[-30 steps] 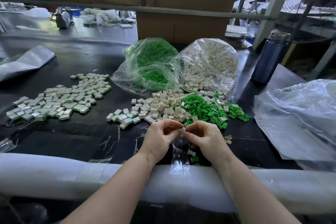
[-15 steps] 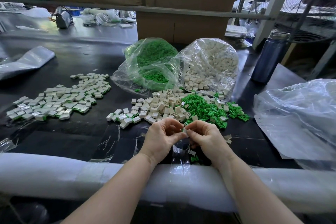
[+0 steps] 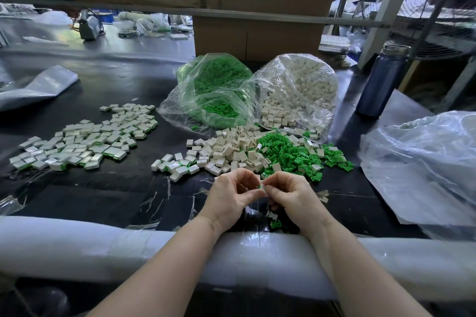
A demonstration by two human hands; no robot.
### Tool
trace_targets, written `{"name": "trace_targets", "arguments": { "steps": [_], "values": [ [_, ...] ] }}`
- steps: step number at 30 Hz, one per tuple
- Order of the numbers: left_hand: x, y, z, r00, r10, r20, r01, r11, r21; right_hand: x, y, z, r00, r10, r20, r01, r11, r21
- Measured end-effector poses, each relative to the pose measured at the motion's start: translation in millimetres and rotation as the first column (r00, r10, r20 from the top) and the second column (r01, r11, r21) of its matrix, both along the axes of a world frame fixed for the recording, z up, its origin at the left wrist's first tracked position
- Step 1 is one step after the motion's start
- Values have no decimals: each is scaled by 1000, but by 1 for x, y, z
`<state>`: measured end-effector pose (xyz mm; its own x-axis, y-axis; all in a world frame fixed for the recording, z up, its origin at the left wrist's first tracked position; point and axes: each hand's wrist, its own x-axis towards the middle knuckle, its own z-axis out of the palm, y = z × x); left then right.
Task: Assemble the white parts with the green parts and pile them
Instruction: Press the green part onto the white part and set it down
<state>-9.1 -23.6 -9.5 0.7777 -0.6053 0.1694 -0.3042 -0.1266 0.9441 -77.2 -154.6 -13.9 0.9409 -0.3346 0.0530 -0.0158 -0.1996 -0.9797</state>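
Left hand [image 3: 228, 194] and right hand [image 3: 289, 194] — both pinching one white-and-green part [image 3: 260, 186] — just inside padded surface edge [image 3: 103, 247], bare surface to their left.

Probably factory workbench: bulk part bags [image 3: 296, 92]

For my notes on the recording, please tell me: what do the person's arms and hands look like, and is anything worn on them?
Both forearms are bare from the bottom edge of the picture up to the wrist, with no sleeve in view. The left hand and right hand wear no gloves. No ring, watch or bracelet shows on the fingers or wrists.
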Motion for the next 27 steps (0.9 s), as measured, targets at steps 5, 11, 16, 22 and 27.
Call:
{"name": "trace_targets", "arguments": {
  "steps": [5,11,16,22,27],
  "values": [
    [1,0,-3,999,-15,42,13,998,55,0,1,1,1000,-9,-5,9,1000,6],
    [-1,-1,-3,995,-40,95,31,995,94,-1,1,3,1000,-26,17,25,999,48],
    [-1,-2,-2,994,-25,106,16,997,81,-1,0,3,993,-83,82,78,995,63],
    [0,1,0,999,26,27,-26,1000,-3,-2,-1,3,989,-102,105,94,992,84],
    [1,1,-1,997,59,41,-59,998,4,-2,-2,3,987,-102,122,93,993,77]
  ]
}}
